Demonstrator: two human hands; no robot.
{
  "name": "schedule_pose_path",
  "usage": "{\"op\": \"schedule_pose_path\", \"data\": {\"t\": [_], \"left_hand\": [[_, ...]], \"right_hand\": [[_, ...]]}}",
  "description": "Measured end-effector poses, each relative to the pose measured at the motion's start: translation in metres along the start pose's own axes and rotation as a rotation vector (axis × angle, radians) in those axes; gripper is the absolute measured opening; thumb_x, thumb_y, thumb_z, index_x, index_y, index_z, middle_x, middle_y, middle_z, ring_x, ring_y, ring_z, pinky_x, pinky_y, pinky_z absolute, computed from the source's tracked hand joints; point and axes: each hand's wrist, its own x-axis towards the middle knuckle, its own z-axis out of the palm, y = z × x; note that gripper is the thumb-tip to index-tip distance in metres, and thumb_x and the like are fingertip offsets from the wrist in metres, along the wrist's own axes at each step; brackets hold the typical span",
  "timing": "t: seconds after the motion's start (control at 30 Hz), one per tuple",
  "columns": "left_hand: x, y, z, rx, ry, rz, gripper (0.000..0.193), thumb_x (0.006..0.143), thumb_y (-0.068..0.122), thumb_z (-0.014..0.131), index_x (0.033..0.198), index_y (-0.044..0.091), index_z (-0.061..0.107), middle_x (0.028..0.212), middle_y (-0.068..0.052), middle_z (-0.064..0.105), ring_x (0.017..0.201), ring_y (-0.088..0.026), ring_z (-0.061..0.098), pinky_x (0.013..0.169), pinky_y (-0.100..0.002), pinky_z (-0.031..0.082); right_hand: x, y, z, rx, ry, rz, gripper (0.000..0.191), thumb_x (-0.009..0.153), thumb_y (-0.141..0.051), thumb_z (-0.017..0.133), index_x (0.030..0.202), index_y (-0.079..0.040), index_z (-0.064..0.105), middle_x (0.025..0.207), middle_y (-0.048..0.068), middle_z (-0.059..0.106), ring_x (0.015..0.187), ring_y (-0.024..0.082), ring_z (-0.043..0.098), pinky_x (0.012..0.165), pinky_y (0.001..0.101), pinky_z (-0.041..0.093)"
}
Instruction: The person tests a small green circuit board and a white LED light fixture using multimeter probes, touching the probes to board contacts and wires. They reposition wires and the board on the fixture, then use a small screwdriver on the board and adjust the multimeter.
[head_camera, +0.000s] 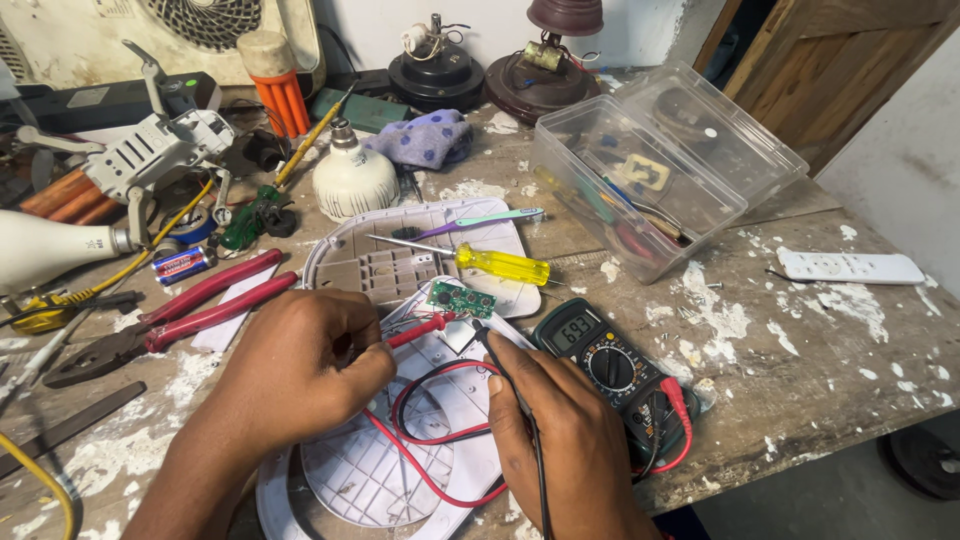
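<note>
1. Here our left hand (300, 365) pinches the red probe (420, 328) between its fingers, tip by the green circuit board (461, 298).
2. Our right hand (560, 430) grips the black probe (500, 365) beside the multimeter (610, 365), near the worktop's (800, 340) front edge.

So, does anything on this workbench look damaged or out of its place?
Yes. The white plastic casing under both hands lies opened, and its small green circuit board sits loose and bare. The left hand holds the red probe near it, the right hand the black probe. The table paint is badly flaked.
</note>
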Motion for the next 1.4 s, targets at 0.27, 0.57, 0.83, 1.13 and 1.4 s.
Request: {"op": "schedule_pose_path", "data": {"t": [0.27,0.57,0.83,1.13,1.4], "left_hand": [[0.001,0.002,0.004,-0.004,0.02,0.013,0.025,0.062,0.025,0.068,0.065,0.0,0.067,0.056,-0.017,0.061,0.05,-0.032,0.059,0.052,-0.046,0.043],[0.004,0.001,0.011,-0.068,0.026,0.068,0.028,0.064,0.024,0.068,0.057,-0.003,0.063,0.054,-0.017,0.059,0.047,-0.03,0.056,0.051,-0.045,0.042],[0.007,-0.009,0.021,-0.28,-0.02,0.137,0.023,0.066,0.018,0.067,0.055,0.0,0.059,0.051,-0.009,0.057,0.047,-0.018,0.054,0.048,-0.037,0.043],[0.013,-0.021,0.036,-0.649,-0.209,0.148,0.026,0.076,0.013,0.067,0.058,0.004,0.05,0.055,0.003,0.048,0.055,-0.007,0.044,0.05,-0.03,0.035],[0.012,-0.019,0.03,-0.923,-0.346,0.193,0.027,0.085,0.022,0.073,0.072,0.006,0.056,0.068,0.005,0.052,0.067,-0.006,0.045,0.06,-0.027,0.035]], "right_hand": [[0.0,0.006,-0.001,0.026,0.055,-0.064,0.032,0.092,-0.009,0.066,0.122,0.001,0.069,0.107,0.018,0.075,0.098,0.035,0.073,0.081,0.0412,0.057],[-0.003,0.013,-0.005,0.114,0.022,0.066,0.034,0.091,-0.012,0.065,0.123,0.001,0.069,0.106,0.018,0.077,0.094,0.029,0.077,0.079,0.0376,0.058],[-0.008,0.026,-0.007,0.089,0.079,0.033,0.033,0.09,-0.015,0.067,0.119,-0.001,0.072,0.103,0.017,0.078,0.095,0.029,0.078,0.081,0.038,0.058],[-0.013,0.047,-0.014,0.058,0.136,0.023,0.03,0.082,-0.016,0.074,0.11,-0.005,0.078,0.087,0.012,0.08,0.083,0.021,0.076,0.073,0.0339,0.06],[-0.022,0.063,-0.029,0.131,0.249,0.12,0.023,0.087,-0.011,0.069,0.108,-0.006,0.078,0.082,0.009,0.079,0.078,0.014,0.079,0.07,0.0298,0.062]]}}
